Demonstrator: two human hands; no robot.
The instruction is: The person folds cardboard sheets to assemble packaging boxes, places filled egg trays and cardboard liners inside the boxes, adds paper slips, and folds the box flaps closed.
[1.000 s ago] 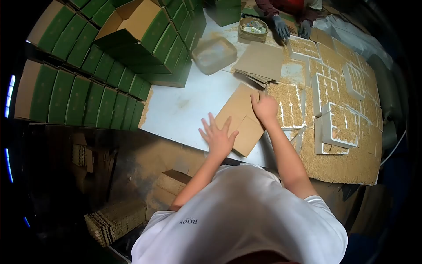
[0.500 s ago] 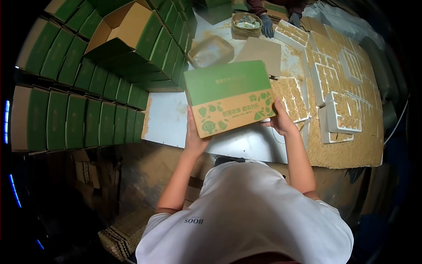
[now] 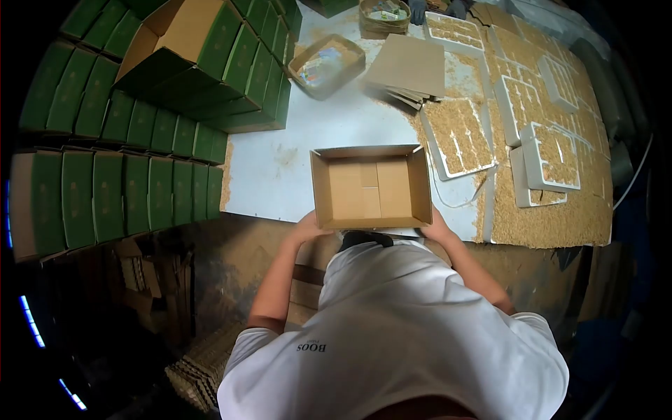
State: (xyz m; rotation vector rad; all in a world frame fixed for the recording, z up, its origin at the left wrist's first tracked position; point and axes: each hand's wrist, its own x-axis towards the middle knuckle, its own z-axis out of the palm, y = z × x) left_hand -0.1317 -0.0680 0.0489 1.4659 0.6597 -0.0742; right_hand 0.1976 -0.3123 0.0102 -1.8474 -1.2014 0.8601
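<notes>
1. Left hand (image 3: 308,227) is clamped on the near left corner of an open cardboard box (image 3: 353,192); its fingertips are hidden by the cardboard.
2. Opposite it, the right hand (image 3: 435,225) grips the near right corner of the same box, its fingers also partly hidden.
3. Between the two hands, the box is right in front of the person's white shirt (image 3: 420,315), at the near edge of a pale tabletop (image 3: 259,182). Its mouth faces up toward the person, showing brown walls and a bottom where flaps meet at a seam. Whether it touches the tabletop cannot be told.
4. To the left, green boxes (image 3: 108,196) stand in stacked rows; one with its top open and a brown inside rests high on the pile.
5. Beyond the held box are a rectangular tub (image 3: 339,82) with small colourful things in it and, to its right, a stack of flat cardboard sheets (image 3: 409,66).
6. Farther back, a round basket (image 3: 383,28) stands near another person's gloved hand (image 3: 418,10), at the top edge of the view.
7. Along the right, white trays (image 3: 530,161) hold a tan, crumbly material, which also covers much of the surface around them.
8. At lower left, ridged cardboard (image 3: 192,378) lies in dim light.
</notes>
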